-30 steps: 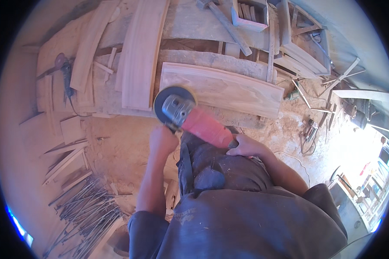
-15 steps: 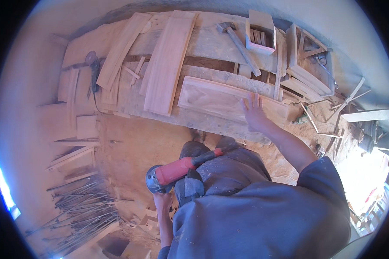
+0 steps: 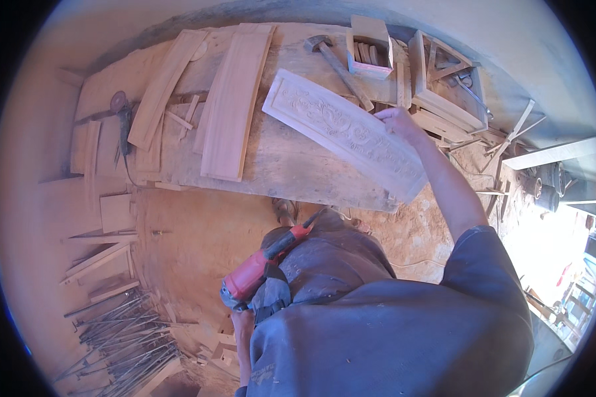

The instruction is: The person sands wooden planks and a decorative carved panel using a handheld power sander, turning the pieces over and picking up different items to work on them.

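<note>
My right hand (image 3: pixel 400 124) grips the far edge of a pale wooden panel (image 3: pixel 341 129) carved with scrolling relief. The panel is tilted up over the front right of the workbench (image 3: pixel 278 162), carved face toward me. Down by my left thigh, my left hand (image 3: pixel 242 319) is closed on the head end of a red and black angle grinder (image 3: pixel 248 274). The grinder's body lies along my leg, handle end pointing away from me. Its head and body hide part of my left fingers.
Long planks (image 3: pixel 238 99) lie across the bench. Behind the panel are a hammer (image 3: pixel 338 63), a small box (image 3: pixel 371 56) of wooden pieces and a wooden crate (image 3: pixel 444 83). A corded tool (image 3: pixel 124 129) rests at left. Metal bars (image 3: pixel 122 344) are piled on the floor.
My right hand, earlier spread on the panel's plain side, now holds its edge; the panel has been lifted and turned to show carving. The grinder has shifted slightly nearer me.
</note>
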The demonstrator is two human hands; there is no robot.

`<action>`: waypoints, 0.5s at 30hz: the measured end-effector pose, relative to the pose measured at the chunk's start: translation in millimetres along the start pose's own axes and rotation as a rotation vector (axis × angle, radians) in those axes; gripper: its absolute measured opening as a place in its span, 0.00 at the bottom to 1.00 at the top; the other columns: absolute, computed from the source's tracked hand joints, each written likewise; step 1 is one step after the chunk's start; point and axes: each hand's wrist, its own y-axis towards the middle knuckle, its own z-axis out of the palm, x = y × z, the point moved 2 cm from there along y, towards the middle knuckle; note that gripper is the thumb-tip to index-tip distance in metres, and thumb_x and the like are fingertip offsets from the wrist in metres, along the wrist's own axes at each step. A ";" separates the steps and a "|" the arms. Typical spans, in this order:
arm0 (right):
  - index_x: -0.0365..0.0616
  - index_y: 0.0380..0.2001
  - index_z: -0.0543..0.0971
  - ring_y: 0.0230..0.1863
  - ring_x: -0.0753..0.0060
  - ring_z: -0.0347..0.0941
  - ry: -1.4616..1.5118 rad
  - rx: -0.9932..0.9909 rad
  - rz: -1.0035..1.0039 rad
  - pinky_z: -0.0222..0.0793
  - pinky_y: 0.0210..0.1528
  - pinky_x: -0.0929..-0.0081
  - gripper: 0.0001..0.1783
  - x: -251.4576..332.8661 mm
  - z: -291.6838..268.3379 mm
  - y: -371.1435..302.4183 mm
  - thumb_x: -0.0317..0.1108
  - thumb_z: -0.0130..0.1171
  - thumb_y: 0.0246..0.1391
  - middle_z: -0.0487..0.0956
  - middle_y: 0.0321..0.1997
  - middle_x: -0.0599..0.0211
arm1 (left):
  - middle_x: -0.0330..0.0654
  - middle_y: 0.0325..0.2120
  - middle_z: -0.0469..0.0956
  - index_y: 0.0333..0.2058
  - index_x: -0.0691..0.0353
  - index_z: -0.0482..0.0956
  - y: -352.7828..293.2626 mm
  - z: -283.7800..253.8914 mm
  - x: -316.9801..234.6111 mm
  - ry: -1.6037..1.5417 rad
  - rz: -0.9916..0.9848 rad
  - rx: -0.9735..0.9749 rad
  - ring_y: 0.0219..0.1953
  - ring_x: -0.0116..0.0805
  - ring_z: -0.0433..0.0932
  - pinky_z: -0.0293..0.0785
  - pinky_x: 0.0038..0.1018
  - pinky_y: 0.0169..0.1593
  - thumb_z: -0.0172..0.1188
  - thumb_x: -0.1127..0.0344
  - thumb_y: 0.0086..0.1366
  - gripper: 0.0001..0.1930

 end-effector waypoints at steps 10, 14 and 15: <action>0.33 0.59 0.77 0.48 0.63 0.82 0.971 0.010 -0.005 0.77 0.55 0.68 0.33 2.7 148.2 38.3 0.15 0.51 0.44 0.84 0.51 0.54 | 0.46 0.24 0.80 0.30 0.71 0.80 21.5 -12.3 -58.0 0.005 0.017 -0.006 0.27 0.36 0.80 0.75 0.35 0.32 0.61 0.71 0.53 0.08; 0.36 0.60 0.77 0.45 0.66 0.82 0.964 0.067 -0.044 0.77 0.53 0.68 0.30 81.3 228.7 67.6 0.17 0.52 0.50 0.83 0.50 0.58 | 0.47 0.25 0.80 0.32 0.71 0.81 8.0 -40.2 -9.0 0.030 -0.108 -0.009 0.26 0.37 0.80 0.77 0.36 0.32 0.61 0.72 0.55 0.08; 0.37 0.59 0.77 0.44 0.68 0.82 0.906 0.084 -0.023 0.77 0.52 0.69 0.29 98.7 250.2 71.7 0.18 0.52 0.51 0.83 0.49 0.59 | 0.48 0.25 0.80 0.32 0.71 0.81 4.3 -48.0 -3.1 0.023 -0.141 0.000 0.26 0.37 0.80 0.77 0.36 0.32 0.61 0.72 0.55 0.08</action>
